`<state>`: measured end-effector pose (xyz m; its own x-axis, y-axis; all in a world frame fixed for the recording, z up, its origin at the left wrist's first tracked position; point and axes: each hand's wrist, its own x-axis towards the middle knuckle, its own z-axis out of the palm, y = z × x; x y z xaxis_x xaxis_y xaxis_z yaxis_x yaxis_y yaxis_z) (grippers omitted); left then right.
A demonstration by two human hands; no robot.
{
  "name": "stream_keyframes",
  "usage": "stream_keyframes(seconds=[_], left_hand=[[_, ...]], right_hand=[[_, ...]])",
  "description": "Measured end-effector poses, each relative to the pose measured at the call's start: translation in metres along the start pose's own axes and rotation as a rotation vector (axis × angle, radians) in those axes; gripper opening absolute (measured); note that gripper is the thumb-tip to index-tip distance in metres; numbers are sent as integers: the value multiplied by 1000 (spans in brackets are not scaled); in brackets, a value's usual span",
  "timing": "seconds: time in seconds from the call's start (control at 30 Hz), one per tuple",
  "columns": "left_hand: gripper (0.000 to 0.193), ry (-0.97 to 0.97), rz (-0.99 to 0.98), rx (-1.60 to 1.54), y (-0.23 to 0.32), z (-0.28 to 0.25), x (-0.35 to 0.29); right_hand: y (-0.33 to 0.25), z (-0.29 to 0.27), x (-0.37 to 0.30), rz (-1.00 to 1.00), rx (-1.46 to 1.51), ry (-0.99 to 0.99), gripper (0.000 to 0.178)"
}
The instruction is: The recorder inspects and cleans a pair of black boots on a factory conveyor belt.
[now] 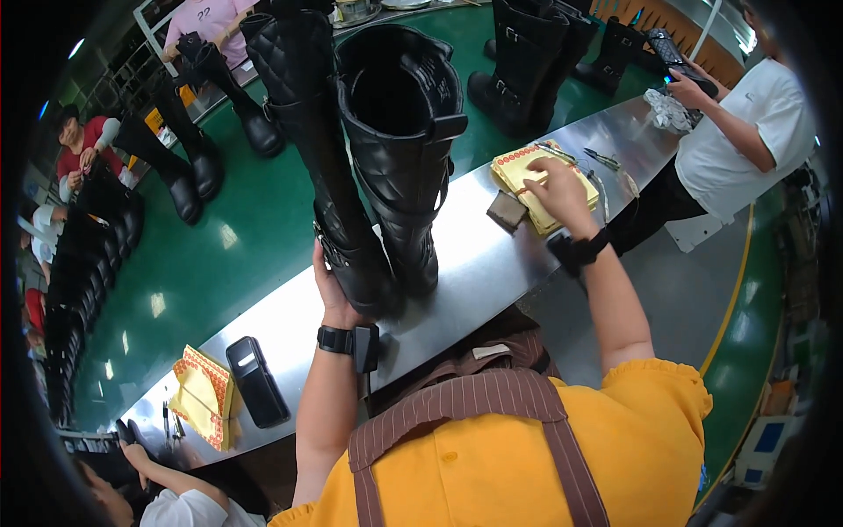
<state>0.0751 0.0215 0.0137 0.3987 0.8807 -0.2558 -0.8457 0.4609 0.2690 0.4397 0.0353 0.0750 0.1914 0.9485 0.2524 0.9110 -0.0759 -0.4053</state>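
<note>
A pair of tall black boots with quilted shafts and buckled straps stands upright before me on the metal bench edge. My left hand [334,290] grips the lower part of the left boot [347,250], its fingers partly hidden behind it. The right boot [399,167] stands against it, its top open toward me. Over a stack of yellow printed paper sheets [531,162] hovers my right hand [562,191], thumb and forefinger apart. Whether a fingertip touches the top sheet I cannot tell. Beside that stack lies a small grey-brown block [507,211].
Small tools [603,161] lie right of the paper; a black phone-like case [257,382] and another yellow paper stack [204,395] lie left. More black boots [518,70] stand on the green surface [219,263]. A co-worker in a white shirt [746,132] stands at right; others work at left.
</note>
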Motion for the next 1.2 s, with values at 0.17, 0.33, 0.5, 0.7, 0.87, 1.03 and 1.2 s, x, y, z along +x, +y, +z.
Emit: stream_keyframes(seconds=[0.17,0.33,0.5,0.7,0.87,1.03,1.2], left_hand=[[66,-12,12,-11,-1,1,-2],[65,7,8,11,-1,0,0],[66,-75,-3,-22,0,0,1],[66,-24,5,-24,-4,5,-1],[65,-98,-21,-32,-2,4,-1],[69,-97,-25,-51,-1,4,-1],[67,-91,-36,-44,-2,10,-4]], right_hand=[[48,5,10,-185,27,-343,50],[48,8,3,-185,34,-315,47],[51,10,1,-314,89,-189,36],[54,19,9,-157,191,-100,17],[48,18,14,-194,62,-143,16],[42,17,19,-146,-15,-205,14],[39,14,19,-133,23,-260,15]])
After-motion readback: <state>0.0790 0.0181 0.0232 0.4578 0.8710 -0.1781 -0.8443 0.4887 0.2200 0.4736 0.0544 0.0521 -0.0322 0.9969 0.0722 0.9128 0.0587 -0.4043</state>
